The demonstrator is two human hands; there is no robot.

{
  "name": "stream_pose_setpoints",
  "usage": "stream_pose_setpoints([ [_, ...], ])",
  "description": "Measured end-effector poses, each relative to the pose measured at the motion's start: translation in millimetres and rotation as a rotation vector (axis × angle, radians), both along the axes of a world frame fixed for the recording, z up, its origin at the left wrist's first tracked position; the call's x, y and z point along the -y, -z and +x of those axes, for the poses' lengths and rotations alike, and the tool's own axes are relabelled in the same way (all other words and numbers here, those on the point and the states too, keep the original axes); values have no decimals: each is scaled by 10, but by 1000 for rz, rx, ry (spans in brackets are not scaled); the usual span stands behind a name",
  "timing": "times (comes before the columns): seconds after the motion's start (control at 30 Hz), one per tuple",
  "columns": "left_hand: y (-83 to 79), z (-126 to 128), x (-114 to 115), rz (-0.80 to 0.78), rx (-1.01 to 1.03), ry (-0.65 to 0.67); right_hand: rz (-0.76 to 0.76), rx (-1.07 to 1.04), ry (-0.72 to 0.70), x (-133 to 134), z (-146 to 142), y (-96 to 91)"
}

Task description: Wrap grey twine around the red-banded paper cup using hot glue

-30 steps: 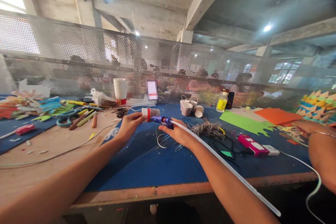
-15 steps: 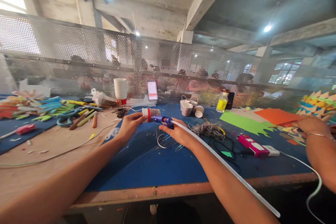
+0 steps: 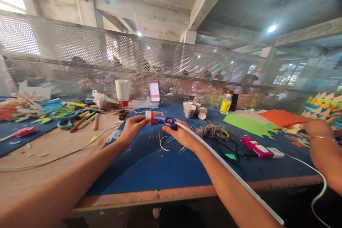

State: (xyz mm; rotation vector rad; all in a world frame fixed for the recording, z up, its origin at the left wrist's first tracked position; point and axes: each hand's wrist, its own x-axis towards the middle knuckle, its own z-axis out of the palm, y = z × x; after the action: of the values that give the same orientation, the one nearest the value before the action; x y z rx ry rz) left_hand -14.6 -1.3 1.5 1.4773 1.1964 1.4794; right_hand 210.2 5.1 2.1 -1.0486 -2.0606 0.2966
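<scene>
My left hand point(image 3: 135, 127) is closed on a small white paper cup point(image 3: 148, 114) with a red band, held sideways above the blue tabletop. In my right hand point(image 3: 180, 133) is a blue glue gun point(image 3: 166, 120), its tip close to the cup's side; I cannot tell whether they touch. A long clear glue stick point(image 3: 221, 160) runs from the back of the gun over my right forearm. Beyond my hands stand several small cups point(image 3: 190, 109), one tipped on its side.
Left lie blue-handled scissors point(image 3: 65, 121), sticks and paper scraps, with a paper cup stack point(image 3: 122, 91) behind. To the right are a grey yarn tangle point(image 3: 212, 131), a yellow-labelled bottle point(image 3: 226, 102), a pink box point(image 3: 258, 148) and green paper point(image 3: 247, 123). Another person's arm point(image 3: 322, 146) reaches in.
The cup and the glue gun's front have shifted very slightly to the right. The other person's hand at the right has moved a little. Both my hands keep their hold.
</scene>
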Motion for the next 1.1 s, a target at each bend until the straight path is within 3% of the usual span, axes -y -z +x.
stream_pose_setpoints([
  [0.23, 27, -16, -9, -22, 25, 68, 3, -12, 3, 6, 8, -14],
  [0.83, 41, 6, -27, 83, -36, 97, 28, -61, 3, -16, 19, -11],
  [1.0, 25, 23, 10, 7, 43, 109, 82, -80, 42, -78, 32, 27],
  [1.1, 48, -5, -16, -38, 83, 80, 55, -5, 151, -114, 65, 41],
])
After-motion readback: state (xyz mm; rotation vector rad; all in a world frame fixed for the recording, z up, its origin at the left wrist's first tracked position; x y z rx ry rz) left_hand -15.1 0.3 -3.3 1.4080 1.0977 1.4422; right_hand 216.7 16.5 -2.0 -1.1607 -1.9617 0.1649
